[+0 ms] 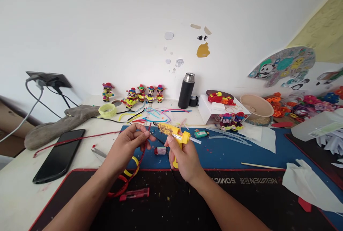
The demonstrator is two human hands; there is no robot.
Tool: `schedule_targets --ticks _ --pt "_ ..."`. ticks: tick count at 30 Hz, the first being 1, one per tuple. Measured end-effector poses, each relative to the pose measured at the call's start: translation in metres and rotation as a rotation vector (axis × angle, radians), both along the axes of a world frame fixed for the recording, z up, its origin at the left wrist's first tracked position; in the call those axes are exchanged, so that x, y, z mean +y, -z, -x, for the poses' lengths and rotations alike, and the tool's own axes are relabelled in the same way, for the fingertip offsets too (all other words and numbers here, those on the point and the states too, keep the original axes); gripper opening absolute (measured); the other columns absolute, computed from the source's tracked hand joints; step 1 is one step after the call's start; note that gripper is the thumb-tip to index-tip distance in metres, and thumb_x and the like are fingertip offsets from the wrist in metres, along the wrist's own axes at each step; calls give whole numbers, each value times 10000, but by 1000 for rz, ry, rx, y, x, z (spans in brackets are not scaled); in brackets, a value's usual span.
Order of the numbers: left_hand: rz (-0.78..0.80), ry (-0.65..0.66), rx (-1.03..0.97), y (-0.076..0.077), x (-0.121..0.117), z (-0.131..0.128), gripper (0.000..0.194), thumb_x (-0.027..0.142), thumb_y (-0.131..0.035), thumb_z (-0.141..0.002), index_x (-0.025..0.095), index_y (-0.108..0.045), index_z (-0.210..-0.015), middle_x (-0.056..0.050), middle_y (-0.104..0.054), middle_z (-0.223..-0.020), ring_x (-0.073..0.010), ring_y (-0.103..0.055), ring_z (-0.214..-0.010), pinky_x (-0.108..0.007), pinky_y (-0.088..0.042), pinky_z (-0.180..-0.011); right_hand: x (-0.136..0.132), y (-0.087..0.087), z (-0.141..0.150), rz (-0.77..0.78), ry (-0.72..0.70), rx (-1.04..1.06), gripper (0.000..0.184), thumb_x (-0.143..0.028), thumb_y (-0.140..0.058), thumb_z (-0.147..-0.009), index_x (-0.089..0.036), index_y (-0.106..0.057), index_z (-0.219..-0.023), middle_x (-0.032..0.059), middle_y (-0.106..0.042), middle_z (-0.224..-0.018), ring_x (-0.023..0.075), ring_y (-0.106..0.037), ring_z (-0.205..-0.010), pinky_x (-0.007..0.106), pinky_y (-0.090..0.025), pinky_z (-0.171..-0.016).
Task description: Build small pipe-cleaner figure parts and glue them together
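Between the thumb and fingers of my left hand [130, 142] is a thin dark-red cord [143, 156], part of which hangs down below the fingers. My right hand [186, 160] grips a yellow hot glue gun [182, 137] by its handle. Its stained nozzle end points left, close to my left fingertips, and a clear glue stick pokes out of the back. Scissors [136, 166] with yellow and red handles lie partly hidden beneath my left wrist. On the blue mat, between my hands, rests a small pink-and-red bundle [160, 151]. Below it lies a red translucent lighter-like piece [134, 194].
A black phone [59, 156] and a driftwood-like piece [60, 123] lie at left. Several small dolls [131, 97] and colourful pipe cleaners [158, 116] line the back. A black thermos [187, 91] stands by a white box [207, 111]. Torn white paper [308, 184] lies right.
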State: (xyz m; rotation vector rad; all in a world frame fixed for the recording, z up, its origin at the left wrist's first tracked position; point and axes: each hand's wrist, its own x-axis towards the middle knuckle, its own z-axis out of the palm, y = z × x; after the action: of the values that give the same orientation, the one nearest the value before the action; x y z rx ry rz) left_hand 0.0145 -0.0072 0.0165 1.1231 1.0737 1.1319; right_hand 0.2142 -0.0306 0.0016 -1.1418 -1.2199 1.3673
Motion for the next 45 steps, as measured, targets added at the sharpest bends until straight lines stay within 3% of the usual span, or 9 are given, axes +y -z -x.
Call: schedule_targets --ticks 45 --pt "5 33 25 -2 -1 -2 390 498 -843 -856 222 -585 -953 -39 -818 -837 -174 -679 -630 -287 -479 -607 -5 -4 -1 -11 -37 -99 652 -814 -531 -930 -216 -556 -670 -42 -477 -384 124 -495 -357 249 -382 -429"
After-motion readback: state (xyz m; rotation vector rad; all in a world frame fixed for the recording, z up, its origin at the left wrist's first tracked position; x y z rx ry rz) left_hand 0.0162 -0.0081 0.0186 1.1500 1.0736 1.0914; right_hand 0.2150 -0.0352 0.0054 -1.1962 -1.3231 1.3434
